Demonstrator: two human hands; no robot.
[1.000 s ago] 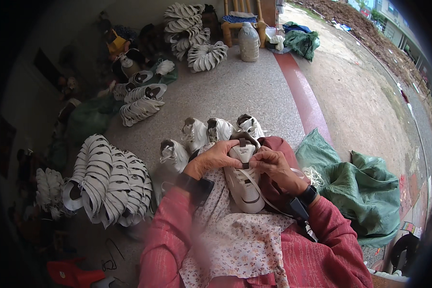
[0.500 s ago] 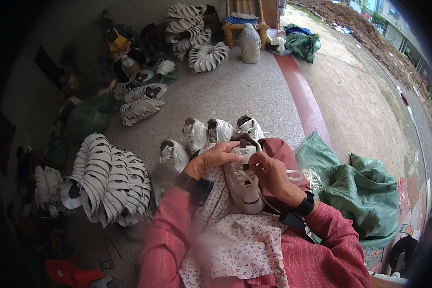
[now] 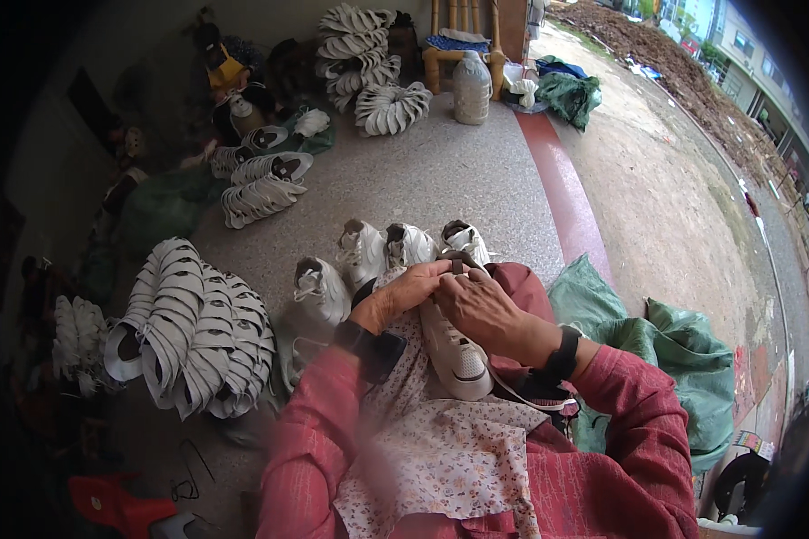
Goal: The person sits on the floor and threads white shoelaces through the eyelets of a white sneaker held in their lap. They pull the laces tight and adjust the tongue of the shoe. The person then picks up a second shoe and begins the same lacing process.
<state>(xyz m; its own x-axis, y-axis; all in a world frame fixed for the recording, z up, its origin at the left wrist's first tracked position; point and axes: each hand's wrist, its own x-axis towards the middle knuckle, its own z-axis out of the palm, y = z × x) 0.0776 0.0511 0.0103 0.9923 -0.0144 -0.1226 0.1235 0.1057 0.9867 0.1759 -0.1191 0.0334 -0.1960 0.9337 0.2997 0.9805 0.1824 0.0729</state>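
Note:
A white sneaker (image 3: pixel 458 359) rests on my lap with its toe toward me. My left hand (image 3: pixel 406 293) is closed round the upper part of the shoe, beside its brown-lined opening. Over the laced front, my right hand (image 3: pixel 487 310) bends in with fingers pinched together against the left fingertips. Whatever the right fingertips hold is hidden. A brown tab (image 3: pixel 457 267) on the tongue shows just above both hands. Patterned cloth (image 3: pixel 454 458) covers my lap under the shoe.
Several white laced sneakers (image 3: pixel 323 292) stand just beyond my hands. Stacked white shoe uppers (image 3: pixel 202 332) lie at left, with more stacks (image 3: pixel 393 110) at the back. Green sacking (image 3: pixel 665 368) lies at right. A red plastic object (image 3: pixel 121 503) is at lower left.
My right hand has moved up and left, from beside the shoe's front to meet my left hand near the tongue. The left hand keeps its hold on the shoe.

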